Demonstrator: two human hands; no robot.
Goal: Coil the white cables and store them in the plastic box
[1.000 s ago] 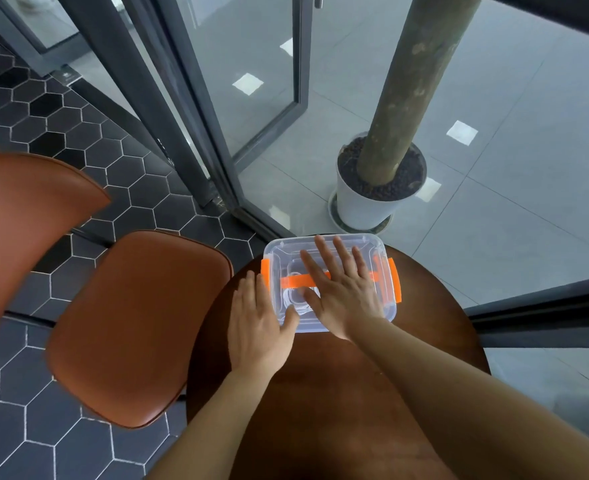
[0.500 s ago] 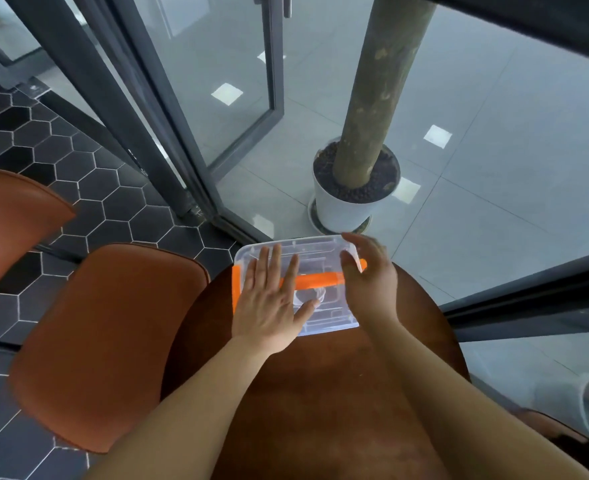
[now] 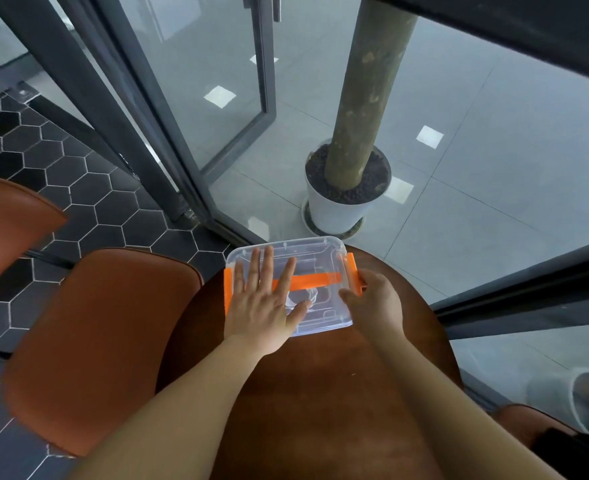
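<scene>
Head view: box (image 3: 315, 261) sits mid-frame on the table (image 3: 320, 393), lid on. Left hand (image 3: 263, 299) presses flat, fingers spread, steadying it; right hand (image 3: 376, 301) curls onto the right-side clip (image 3: 353, 273), likely latching.

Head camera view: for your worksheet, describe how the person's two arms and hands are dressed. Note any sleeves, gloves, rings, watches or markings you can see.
Both forearms are bare up to the frame edge, with no sleeves in view. The left hand and right hand wear no gloves. No rings, watch, bracelet or markings show on either hand or wrist.
</scene>
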